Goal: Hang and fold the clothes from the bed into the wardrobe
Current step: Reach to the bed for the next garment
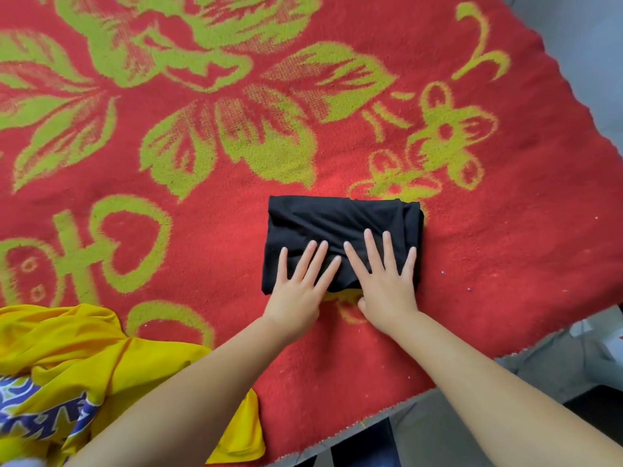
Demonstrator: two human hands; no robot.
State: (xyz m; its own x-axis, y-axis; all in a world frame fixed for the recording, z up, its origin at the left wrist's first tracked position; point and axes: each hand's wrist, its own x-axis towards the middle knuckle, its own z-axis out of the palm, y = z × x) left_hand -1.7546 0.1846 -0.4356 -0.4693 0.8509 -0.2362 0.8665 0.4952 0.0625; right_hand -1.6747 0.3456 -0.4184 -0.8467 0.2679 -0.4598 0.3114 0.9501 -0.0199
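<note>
A black garment (340,217), folded into a compact rectangle, lies on the bed near its right front corner. My left hand (300,284) presses flat on its near left part with straight, spread fingers. My right hand (387,281) lies flat on its near right part, fingers straight and spread, thumb tucked at the garment's near edge. A crumpled yellow garment (101,352) with a blue and white print sits at the bed's near left, partly under my left forearm.
The bed is covered by a red blanket (236,183) with large green flower patterns. Its scalloped edge (553,335) runs along the right and near side, with grey floor beyond. No wardrobe is in view.
</note>
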